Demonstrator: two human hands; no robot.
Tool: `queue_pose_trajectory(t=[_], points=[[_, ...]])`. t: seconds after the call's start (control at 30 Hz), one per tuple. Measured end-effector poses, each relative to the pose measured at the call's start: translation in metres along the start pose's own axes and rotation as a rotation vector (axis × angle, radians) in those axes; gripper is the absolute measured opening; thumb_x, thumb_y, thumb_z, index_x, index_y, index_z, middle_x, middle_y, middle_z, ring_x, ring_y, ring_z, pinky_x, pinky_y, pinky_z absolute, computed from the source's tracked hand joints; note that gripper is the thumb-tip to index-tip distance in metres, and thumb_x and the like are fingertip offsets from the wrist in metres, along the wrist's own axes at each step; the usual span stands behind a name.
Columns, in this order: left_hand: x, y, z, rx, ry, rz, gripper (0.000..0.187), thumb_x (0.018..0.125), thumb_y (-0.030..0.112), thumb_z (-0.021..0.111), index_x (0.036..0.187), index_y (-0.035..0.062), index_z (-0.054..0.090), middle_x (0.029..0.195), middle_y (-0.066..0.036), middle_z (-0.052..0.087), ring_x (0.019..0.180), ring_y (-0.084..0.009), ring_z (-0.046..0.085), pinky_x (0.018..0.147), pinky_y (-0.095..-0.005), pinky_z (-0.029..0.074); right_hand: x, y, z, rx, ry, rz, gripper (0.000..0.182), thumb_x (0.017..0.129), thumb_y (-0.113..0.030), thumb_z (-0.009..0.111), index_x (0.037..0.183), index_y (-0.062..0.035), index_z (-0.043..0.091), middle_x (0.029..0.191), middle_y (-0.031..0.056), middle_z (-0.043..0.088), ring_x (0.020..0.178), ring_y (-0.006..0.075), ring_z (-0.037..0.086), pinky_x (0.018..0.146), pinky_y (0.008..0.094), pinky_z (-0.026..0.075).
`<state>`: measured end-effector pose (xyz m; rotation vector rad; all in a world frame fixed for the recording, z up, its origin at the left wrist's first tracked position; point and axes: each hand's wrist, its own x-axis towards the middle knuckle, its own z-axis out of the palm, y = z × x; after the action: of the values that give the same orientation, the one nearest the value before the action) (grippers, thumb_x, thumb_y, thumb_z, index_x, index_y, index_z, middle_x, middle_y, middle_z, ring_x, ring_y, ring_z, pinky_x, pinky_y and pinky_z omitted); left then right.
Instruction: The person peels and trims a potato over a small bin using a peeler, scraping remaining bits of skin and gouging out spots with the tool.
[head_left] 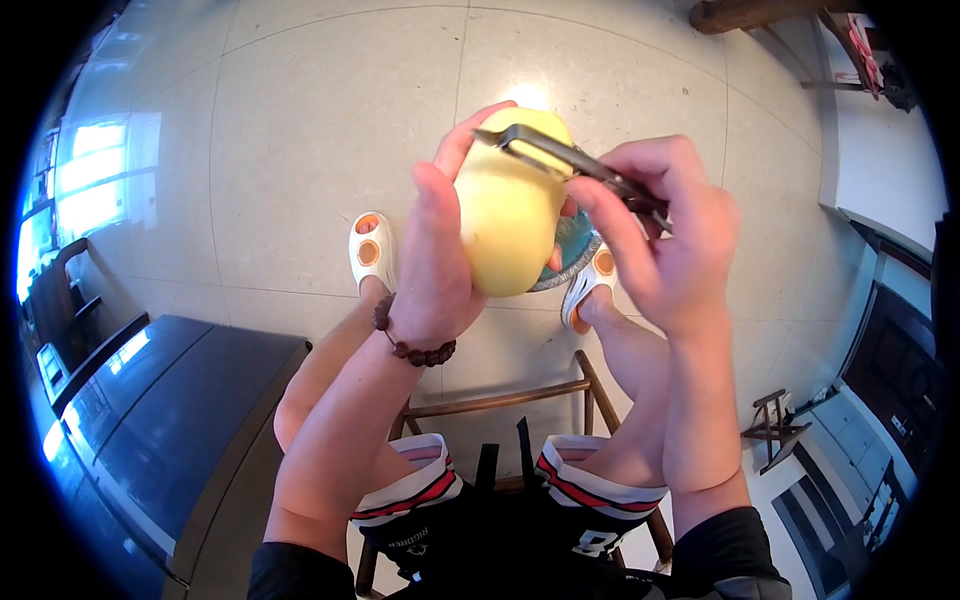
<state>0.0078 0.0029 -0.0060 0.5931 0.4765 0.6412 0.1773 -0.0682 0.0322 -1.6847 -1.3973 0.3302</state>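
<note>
A large pale-yellow peeled potato (510, 215) is held up in the middle of the view. My left hand (445, 235) wraps round it from the left and beneath, with the thumb along its side and fingertips showing at its right edge. In my right hand (665, 225) is a dark peeler (590, 165), gripped by its handle. The peeler's head lies across the upper part of the potato, seemingly touching it. Below and partly hidden by the potato is a round teal container (575, 245) on the floor.
My feet in white clogs (370, 250) stand on either side of the container. I sit on a wooden chair (490, 400). A dark glossy table (190, 400) stands at the left. A small wooden stool (775, 430) is at the right, and wooden furniture (750, 12) at the top right.
</note>
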Motion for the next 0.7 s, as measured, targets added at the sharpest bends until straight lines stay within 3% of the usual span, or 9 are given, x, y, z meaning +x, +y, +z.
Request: queue_pose_trajectory(t=[0.1,0.17,0.27,0.37,0.6,0.7], points=[[0.001,0.000,-0.002,-0.012,-0.019,0.006,0.093,0.101,0.076,0.045,0.161,0.0068,0.028,0.141,-0.018,0.057,0.116,-0.0279,0.067,0.077,-0.0423,0.064,-0.001,0.002,-0.003,0.023,-0.044,0.063,0.024,0.087,-0.018,0.087,0.091,-0.0049,0.067,0.067,0.0067,0.067,0.055,0.0161,0.065,0.053,0.0266,0.050],[0.001,0.000,-0.001,0.046,0.094,-0.022,0.096,0.102,0.081,0.029,0.162,0.0053,0.029,0.146,-0.019,0.056,0.118,-0.0301,0.065,0.084,-0.0457,0.062,-0.001,0.003,-0.003,0.011,-0.083,0.097,0.025,0.086,-0.020,0.088,0.089,-0.0046,0.068,0.065,0.0062,0.066,0.054,0.0152,0.063,0.052,0.0268,0.048],[0.004,0.002,-0.003,0.053,0.149,-0.010,0.087,0.107,0.073,0.025,0.161,0.0040,0.031,0.146,-0.019,0.057,0.118,-0.0314,0.066,0.085,-0.0464,0.060,0.000,0.004,-0.003,-0.038,-0.189,0.112,0.031,0.084,-0.026,0.089,0.081,-0.0042,0.067,0.059,0.0057,0.062,0.050,0.0149,0.058,0.049,0.0279,0.044],[0.004,0.001,-0.007,-0.028,0.161,-0.010,0.089,0.107,0.074,0.022,0.161,0.0034,0.032,0.145,-0.018,0.058,0.118,-0.0320,0.066,0.086,-0.0467,0.060,0.001,0.006,-0.004,-0.046,-0.207,0.273,0.038,0.083,-0.032,0.090,0.074,-0.0042,0.065,0.056,0.0052,0.059,0.045,0.0162,0.054,0.046,0.0291,0.041],[0.003,0.002,-0.012,-0.131,0.131,0.008,0.087,0.107,0.072,0.023,0.161,0.0038,0.032,0.144,-0.018,0.058,0.121,-0.0351,0.065,0.089,-0.0499,0.060,0.000,0.015,-0.002,-0.116,-0.229,0.299,0.035,0.082,-0.026,0.090,0.078,-0.0010,0.067,0.064,0.0107,0.069,0.053,0.0213,0.067,0.053,0.0304,0.051],[0.004,0.003,-0.015,-0.081,0.190,0.006,0.075,0.109,0.059,0.028,0.161,0.0044,0.031,0.144,-0.019,0.058,0.121,-0.0381,0.065,0.090,-0.0509,0.060,0.001,0.018,-0.002,-0.146,-0.259,0.344,0.030,0.082,-0.022,0.089,0.082,-0.0003,0.068,0.068,0.0125,0.071,0.058,0.0239,0.071,0.058,0.0322,0.055]])
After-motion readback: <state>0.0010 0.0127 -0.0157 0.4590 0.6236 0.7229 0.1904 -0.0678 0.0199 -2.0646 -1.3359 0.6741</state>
